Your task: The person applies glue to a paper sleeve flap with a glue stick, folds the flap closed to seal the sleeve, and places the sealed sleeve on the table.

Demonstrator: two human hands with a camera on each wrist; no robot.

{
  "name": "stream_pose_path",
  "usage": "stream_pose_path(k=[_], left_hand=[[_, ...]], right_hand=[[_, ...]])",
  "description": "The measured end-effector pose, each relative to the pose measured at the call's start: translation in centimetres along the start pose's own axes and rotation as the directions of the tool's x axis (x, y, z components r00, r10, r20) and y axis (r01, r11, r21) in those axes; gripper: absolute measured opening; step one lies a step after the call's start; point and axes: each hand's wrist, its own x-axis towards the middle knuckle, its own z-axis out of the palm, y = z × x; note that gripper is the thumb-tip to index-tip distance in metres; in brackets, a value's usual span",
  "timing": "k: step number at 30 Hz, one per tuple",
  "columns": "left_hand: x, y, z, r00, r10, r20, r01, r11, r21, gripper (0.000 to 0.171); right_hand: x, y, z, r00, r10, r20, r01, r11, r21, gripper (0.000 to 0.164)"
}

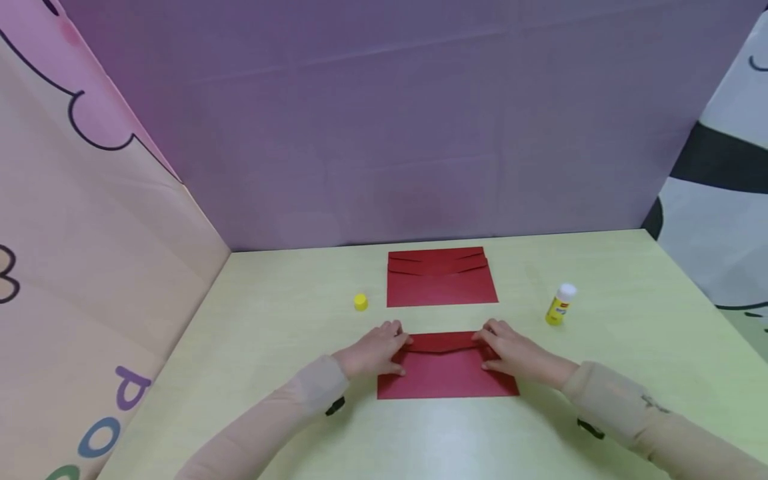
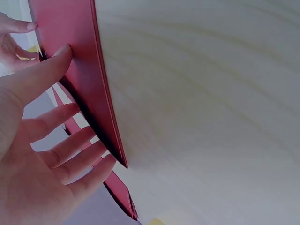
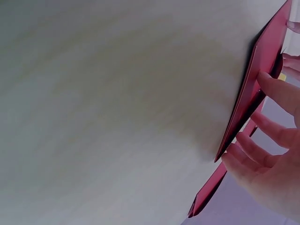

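Note:
A red envelope lies on the table in front of the person, its darker flap along the far side. At its left end the left hand touches it, fingertips at the flap and thumb on the envelope's face. The right hand mirrors this at the right end. In the left wrist view the left thumb presses the red paper, while the other fingers stay loosely extended beside the edge. The right wrist view shows the right thumb on the red paper, with relaxed fingers along the edge.
Beyond the hands lie more red envelopes, apparently overlapping, with flaps at the far side. A yellow glue stick with a white end stands at right. One small yellow cap sits at left. Printed and purple panels enclose the table.

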Motion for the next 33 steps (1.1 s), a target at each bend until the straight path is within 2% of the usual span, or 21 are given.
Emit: stream_pose_path(k=[6, 12, 14, 17, 21, 29, 33], left_hand=[[-0.1, 0.2, 0.0, 1.0, 0.005, 0.03, -0.007, 0.999, 0.052, 0.056], [-0.7, 0.5, 0.5, 0.998, 0.035, 0.061, -0.048, 0.972, 0.231, 0.06], [-0.9, 0.5, 0.6, 0.997, 0.029, 0.077, -0.048, 0.966, 0.255, 0.061], [-1.1, 0.6, 0.7, 0.994, 0.009, 0.105, -0.035, 0.969, 0.246, 0.065], [-1.2, 0.8, 0.7, 0.99, -0.016, 0.14, -0.013, 0.978, 0.206, 0.074], [-1.9, 1.0, 0.8, 0.979, -0.03, 0.203, 0.019, 0.998, 0.056, 0.08], [-2.2, 1.0, 0.9, 0.977, -0.031, 0.212, 0.027, 0.999, 0.022, 0.079]], right_hand=[[-0.1, -0.2, -0.1, 1.0, -0.027, 0.014, 0.028, 0.999, -0.039, 0.043], [-0.3, -0.8, 0.0, 0.998, -0.056, 0.038, 0.061, 0.986, -0.154, 0.045], [-0.3, -1.0, 0.1, 0.997, -0.045, 0.068, 0.057, 0.98, -0.191, 0.045], [-0.3, -1.1, 0.1, 0.992, -0.005, 0.128, 0.031, 0.978, -0.206, 0.046], [-0.6, -1.2, 0.1, 0.981, 0.052, 0.189, -0.023, 0.988, -0.152, 0.049], [-0.8, -1.7, 0.0, 0.972, 0.078, 0.222, -0.059, 0.994, -0.091, 0.057], [-0.8, -1.9, 0.2, 0.963, 0.109, 0.246, -0.094, 0.993, -0.071, 0.065]])
